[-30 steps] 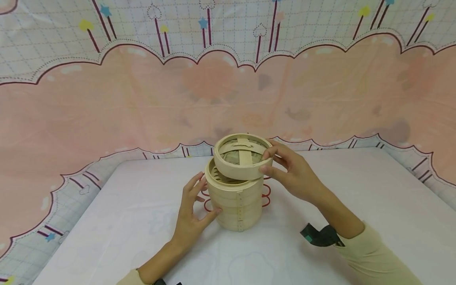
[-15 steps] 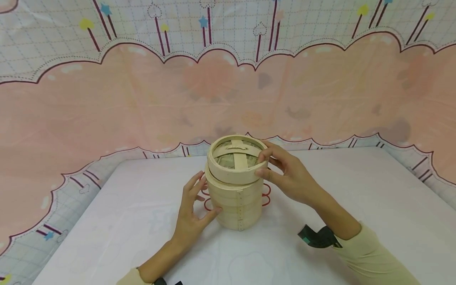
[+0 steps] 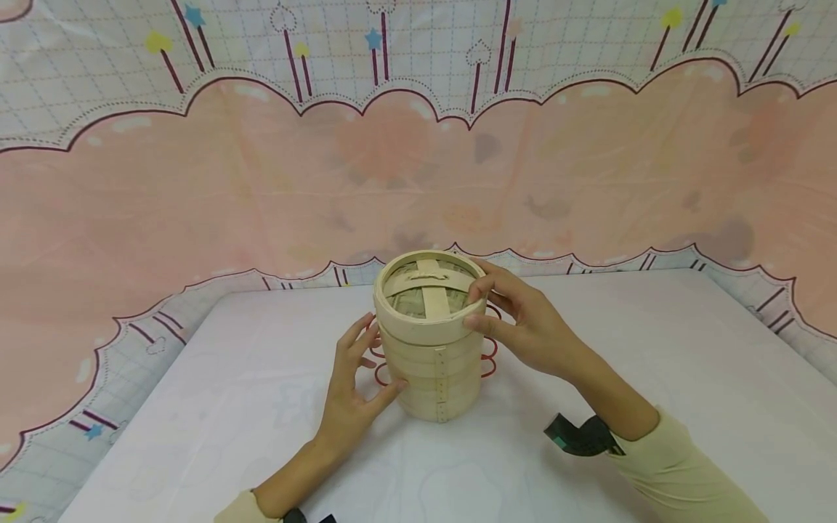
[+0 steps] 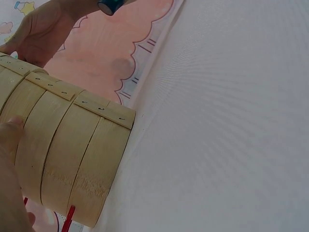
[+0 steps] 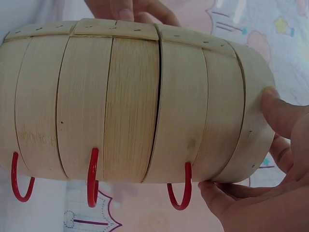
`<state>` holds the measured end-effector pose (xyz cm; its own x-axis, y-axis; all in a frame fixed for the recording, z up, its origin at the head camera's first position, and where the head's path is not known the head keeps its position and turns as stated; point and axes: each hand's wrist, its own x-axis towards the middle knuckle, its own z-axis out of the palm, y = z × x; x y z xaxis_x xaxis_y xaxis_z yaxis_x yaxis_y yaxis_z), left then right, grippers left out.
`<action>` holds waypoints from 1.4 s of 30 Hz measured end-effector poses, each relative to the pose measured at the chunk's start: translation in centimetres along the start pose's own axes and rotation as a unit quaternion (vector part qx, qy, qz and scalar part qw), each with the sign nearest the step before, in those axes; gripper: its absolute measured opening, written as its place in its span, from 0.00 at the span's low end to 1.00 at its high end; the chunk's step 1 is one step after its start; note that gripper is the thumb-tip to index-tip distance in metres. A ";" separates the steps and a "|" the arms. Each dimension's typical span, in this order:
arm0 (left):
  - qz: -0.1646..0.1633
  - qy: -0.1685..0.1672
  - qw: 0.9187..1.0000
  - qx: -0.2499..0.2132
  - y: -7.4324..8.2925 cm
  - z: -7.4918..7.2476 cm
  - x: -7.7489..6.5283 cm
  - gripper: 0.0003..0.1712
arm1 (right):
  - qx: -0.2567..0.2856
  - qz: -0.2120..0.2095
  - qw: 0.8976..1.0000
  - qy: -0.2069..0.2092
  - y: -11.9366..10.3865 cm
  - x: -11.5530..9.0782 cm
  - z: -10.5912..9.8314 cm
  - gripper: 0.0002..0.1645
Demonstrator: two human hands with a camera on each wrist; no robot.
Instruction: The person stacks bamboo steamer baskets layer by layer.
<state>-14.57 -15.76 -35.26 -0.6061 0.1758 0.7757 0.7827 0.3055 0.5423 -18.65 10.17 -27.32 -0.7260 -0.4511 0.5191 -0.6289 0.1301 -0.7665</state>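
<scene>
A round bamboo steamer (image 3: 418,396) of stacked tiers stands upright on the table, with red loops (image 5: 93,176) on its sides. Its woven lid (image 3: 434,303), crossed by flat bamboo straps, sits on the top tier. My right hand (image 3: 532,330) pinches the lid's right edge, thumb in front and a fingertip over the rim. On the opposite side my left hand (image 3: 356,403) holds the stack, thumb against the front and fingers around the left. In the right wrist view, a narrow dark seam runs between two of the tiers. The steamer's inside is hidden.
A white tabletop (image 3: 196,421) spreads around the steamer. Behind it hangs a patterned cloth (image 3: 275,189) in peach and white. A black band (image 3: 584,436) hangs off the right wrist by the sleeve.
My right hand has brought the lid left and down from a tilted position over the open top tier until it sits level. The left hand has stayed in place.
</scene>
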 end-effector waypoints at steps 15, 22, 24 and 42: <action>-0.009 -0.005 1.000 0.006 -2.5 0.2 -0.9 0.44 | -0.001 0.006 1.000 -0.010 -0.1 0.1 -0.1 0.12; -0.004 -0.002 1.000 0.004 -0.9 0.1 -0.2 0.46 | -0.002 0.009 1.000 -0.010 0.0 0.2 -0.2 0.12; -0.005 -0.002 1.000 0.007 -0.4 0.0 0.0 0.47 | -0.003 0.008 1.000 -0.011 0.0 0.2 -0.2 0.12; -0.012 -0.007 1.000 0.014 0.1 -0.1 0.0 0.49 | -0.005 0.003 1.000 -0.007 0.2 0.0 0.0 0.12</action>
<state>-14.51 -15.83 -35.16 -0.6273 0.1802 0.7577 0.7631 0.3368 0.5516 -18.77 10.18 -27.45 -0.7258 -0.4631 0.5087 -0.6273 0.1420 -0.7657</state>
